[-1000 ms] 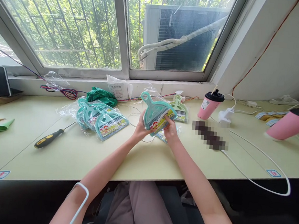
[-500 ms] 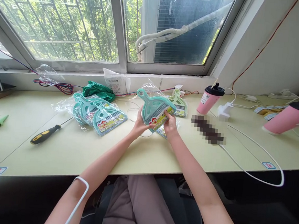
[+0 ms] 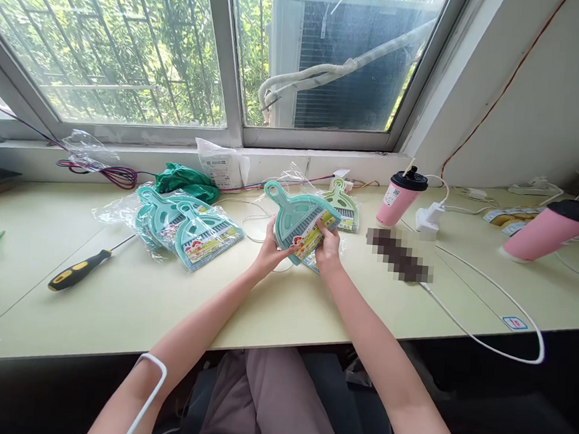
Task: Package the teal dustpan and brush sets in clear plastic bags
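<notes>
A teal mini dustpan with a brush and printed card (image 3: 294,211) is held up over the table, tilted, its handle pointing to the upper left. My left hand (image 3: 268,252) grips its lower left edge, thumb across the front. On the right side, my right hand (image 3: 329,248) is closed on the card end, thumb on the print. Behind it, partly hidden, lies a green dustpan set (image 3: 343,204). Several wrapped teal dustpan sets (image 3: 205,234) are piled to the left.
A screwdriver (image 3: 79,271) lies left of the pile, with a green plastic bag (image 3: 184,183) behind. At the right stand a pink cup (image 3: 398,202) and a white charger (image 3: 428,218) with its cable; another pink cup (image 3: 552,231) leans at far right. The table's front edge (image 3: 279,346) is close.
The view has shifted slightly, so the table and its things appear a little lower and further left. Both hands keep their hold on the dustpan set, which has hardly moved.
</notes>
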The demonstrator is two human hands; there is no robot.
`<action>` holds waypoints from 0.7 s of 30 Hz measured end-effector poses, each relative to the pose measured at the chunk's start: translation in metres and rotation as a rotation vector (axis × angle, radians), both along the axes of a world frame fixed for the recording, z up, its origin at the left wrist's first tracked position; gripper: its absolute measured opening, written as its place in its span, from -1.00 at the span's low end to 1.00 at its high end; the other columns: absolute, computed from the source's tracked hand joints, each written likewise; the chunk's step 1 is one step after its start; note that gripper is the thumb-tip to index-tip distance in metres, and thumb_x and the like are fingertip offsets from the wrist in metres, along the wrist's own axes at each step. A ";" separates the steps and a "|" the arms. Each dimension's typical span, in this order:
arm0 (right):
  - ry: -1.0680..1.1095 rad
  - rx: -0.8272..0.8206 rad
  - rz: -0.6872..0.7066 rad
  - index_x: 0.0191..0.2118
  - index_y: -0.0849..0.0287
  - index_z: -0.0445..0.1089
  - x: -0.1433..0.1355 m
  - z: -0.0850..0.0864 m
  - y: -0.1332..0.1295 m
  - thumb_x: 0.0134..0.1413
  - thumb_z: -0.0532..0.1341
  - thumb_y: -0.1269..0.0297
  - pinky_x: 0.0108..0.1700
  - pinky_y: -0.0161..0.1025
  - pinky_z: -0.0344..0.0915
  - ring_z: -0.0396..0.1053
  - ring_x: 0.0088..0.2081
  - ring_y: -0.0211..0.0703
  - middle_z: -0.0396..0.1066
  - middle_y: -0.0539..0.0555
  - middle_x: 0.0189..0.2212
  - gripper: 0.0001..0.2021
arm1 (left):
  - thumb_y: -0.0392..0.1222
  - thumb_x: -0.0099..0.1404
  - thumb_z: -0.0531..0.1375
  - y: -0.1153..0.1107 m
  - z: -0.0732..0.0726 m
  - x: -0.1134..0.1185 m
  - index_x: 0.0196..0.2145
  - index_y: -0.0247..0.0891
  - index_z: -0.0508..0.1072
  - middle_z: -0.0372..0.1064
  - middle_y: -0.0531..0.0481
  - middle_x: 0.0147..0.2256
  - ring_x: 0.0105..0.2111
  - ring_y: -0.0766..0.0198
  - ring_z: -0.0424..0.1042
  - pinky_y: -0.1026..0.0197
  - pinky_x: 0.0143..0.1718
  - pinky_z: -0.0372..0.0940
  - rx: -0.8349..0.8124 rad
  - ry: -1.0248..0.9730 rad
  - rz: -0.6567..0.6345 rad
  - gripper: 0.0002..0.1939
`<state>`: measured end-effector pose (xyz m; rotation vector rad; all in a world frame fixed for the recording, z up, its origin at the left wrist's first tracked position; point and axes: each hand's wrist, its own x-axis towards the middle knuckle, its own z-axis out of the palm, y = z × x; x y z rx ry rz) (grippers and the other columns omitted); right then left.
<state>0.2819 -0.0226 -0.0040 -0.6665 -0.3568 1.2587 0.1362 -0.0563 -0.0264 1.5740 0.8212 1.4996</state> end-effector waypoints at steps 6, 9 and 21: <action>0.027 -0.009 -0.087 -0.27 0.14 0.41 -0.003 0.000 -0.002 -0.34 0.43 0.36 -0.23 -0.22 0.45 0.47 -0.27 -0.18 0.53 -0.06 -0.34 -0.63 | -0.03 0.04 0.42 -0.008 0.001 0.006 0.32 -0.09 -0.14 0.39 -0.16 0.03 -0.01 0.02 0.45 -0.01 -0.04 0.40 -0.180 -0.021 -0.060 0.07; 0.018 -0.022 -0.156 -0.25 0.14 0.40 0.002 -0.002 0.001 -0.29 0.42 0.34 -0.19 -0.21 0.46 0.47 -0.23 -0.18 0.53 -0.04 -0.30 -0.64 | 0.04 0.06 0.40 -0.013 0.001 0.013 0.27 -0.13 0.05 0.46 -0.14 -0.05 -0.07 0.03 0.49 -0.02 -0.06 0.41 -0.251 -0.013 -0.159 -0.08; -0.074 0.012 -0.211 -0.23 0.07 0.38 0.026 -0.005 0.008 -0.11 0.34 0.22 -0.18 -0.17 0.46 0.47 -0.15 -0.14 0.52 -0.03 -0.26 -0.74 | 0.12 0.31 0.10 -0.025 0.002 0.016 -0.44 -0.27 0.45 0.49 -0.04 -0.54 -0.53 0.25 0.48 0.15 -0.35 0.43 -0.221 0.395 0.032 -0.60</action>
